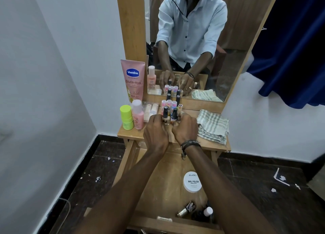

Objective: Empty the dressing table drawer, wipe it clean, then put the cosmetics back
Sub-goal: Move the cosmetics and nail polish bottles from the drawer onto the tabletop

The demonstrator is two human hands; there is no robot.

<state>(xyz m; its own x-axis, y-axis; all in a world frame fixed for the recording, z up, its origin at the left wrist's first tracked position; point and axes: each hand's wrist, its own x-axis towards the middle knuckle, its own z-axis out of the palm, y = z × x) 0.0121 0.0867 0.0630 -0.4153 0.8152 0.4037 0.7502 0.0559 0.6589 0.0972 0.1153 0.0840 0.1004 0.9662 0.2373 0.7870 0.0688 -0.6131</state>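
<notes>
Both my hands are up on the dressing table top [207,142], at a cluster of small nail polish bottles [171,104]. My left hand [155,131] grips a pale bottle with a black cap [165,113]. Beside it, my right hand [184,128] grips a dark blue bottle [174,114]. Below my arms the wooden drawer [163,181] stands pulled out. In it lie a white round tub of nail polish remover wipes [192,181], a metallic bottle on its side [186,209] and a small white-capped bottle [208,211].
A pink Vaseline tube [133,80] leans at the mirror frame. A green stick [126,117], a pink bottle [137,117] and a clear flat pack [149,110] stand left of the polishes. A folded checked cloth [213,126] lies on the right. Paper scraps litter the dark floor.
</notes>
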